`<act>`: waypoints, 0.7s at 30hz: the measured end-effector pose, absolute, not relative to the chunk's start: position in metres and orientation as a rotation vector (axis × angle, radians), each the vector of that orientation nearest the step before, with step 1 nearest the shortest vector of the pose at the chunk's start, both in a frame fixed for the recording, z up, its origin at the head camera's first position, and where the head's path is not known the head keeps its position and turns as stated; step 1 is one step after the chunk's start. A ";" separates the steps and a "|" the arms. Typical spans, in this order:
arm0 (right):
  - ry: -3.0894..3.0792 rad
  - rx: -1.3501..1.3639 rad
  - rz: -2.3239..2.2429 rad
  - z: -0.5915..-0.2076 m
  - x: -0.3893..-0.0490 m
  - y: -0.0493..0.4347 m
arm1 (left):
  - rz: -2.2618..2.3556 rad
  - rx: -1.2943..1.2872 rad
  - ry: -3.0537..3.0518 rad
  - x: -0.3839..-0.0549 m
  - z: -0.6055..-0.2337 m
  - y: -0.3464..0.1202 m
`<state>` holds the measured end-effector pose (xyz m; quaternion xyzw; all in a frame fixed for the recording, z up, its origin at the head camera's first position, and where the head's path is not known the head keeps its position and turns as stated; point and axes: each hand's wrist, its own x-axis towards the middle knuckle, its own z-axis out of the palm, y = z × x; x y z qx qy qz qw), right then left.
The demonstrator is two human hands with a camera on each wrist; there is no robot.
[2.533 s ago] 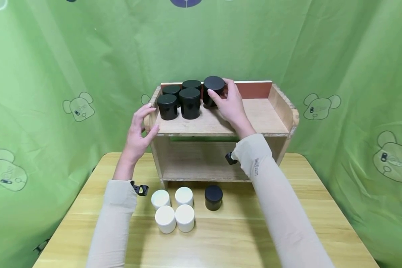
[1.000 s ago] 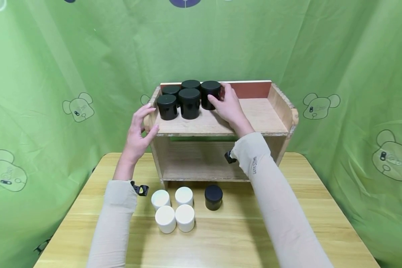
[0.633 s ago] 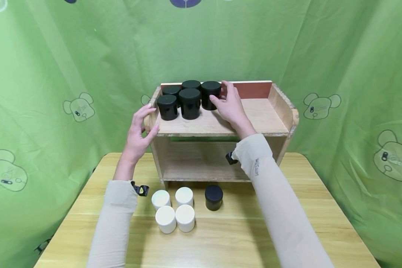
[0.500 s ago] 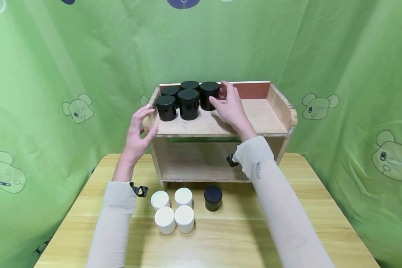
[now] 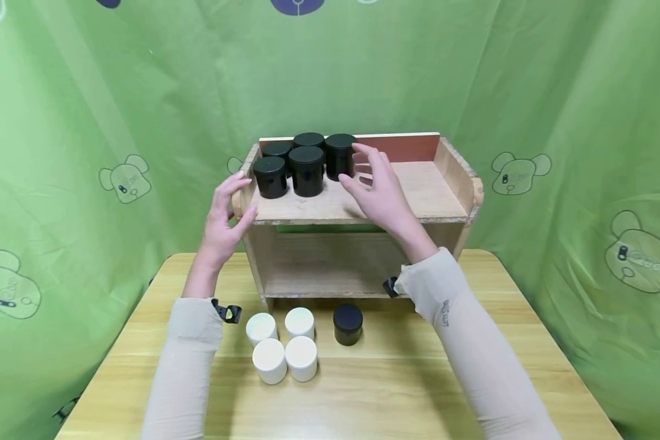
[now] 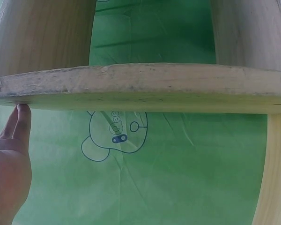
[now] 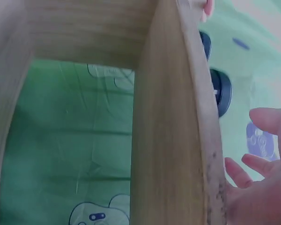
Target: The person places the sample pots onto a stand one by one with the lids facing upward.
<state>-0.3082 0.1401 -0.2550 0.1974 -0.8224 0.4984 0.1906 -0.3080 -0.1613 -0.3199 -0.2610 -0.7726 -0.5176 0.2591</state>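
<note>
My right hand (image 5: 382,189) is held apart from a tall black lidded jar (image 5: 340,157) at the back of the upper shelf, fingers spread and slightly bent around air. Left of that jar, several more black jars (image 5: 307,172) stand upright in a cluster. With thumb and fingers spanning the left side panel (image 5: 245,192), my left hand (image 5: 222,223) holds the wooden shelf unit (image 5: 357,211). In the left wrist view, fingertips (image 6: 23,108) touch the panel's outer face. Parts of the black jars (image 7: 220,93) show beyond the shelf edge in the right wrist view.
In front of the unit on the wooden table (image 5: 418,391) stand several white lidded jars (image 5: 301,357) in a tight group, with one black jar (image 5: 348,324) to their right. A lower shelf (image 5: 330,269) lies beneath the upper one. A green curtain (image 5: 198,79) hangs behind.
The right hand has set the tall black jar down beside the others, let go of it and drawn back slightly toward the front. The left hand has stayed on the side panel.
</note>
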 end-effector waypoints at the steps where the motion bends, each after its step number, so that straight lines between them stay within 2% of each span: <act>1: -2.303 0.586 1.398 -0.257 -0.304 0.139 | -1.407 -0.706 -2.095 -0.308 -0.320 -0.161; 14: -2.290 0.916 1.303 -0.290 -0.255 0.134 | -1.401 -0.717 -2.093 -0.307 -0.319 -0.162; 21: -2.311 1.047 1.213 -0.315 -0.240 0.135 | -1.393 -0.725 -2.081 -0.307 -0.319 -0.162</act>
